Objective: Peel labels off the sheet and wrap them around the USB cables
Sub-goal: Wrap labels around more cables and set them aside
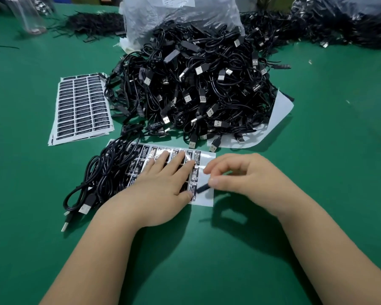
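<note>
A white label sheet point(207, 198) with rows of black labels lies on the green table in front of me. My left hand point(161, 186) presses flat on it, fingers straight. My right hand point(244, 175) pinches a black label point(202, 188) at the sheet's right edge, one end lifted off the backing. A big heap of black USB cables point(191, 91) is piled behind the sheet. A smaller bundle of cables point(103, 172) lies on the sheet's left end.
A stack of full label sheets point(81, 106) lies at the left. A clear plastic bag point(180, 16) stands behind the heap. An empty white backing sheet point(277, 115) sticks out under the heap's right side. More cables point(339, 25) fill the far right.
</note>
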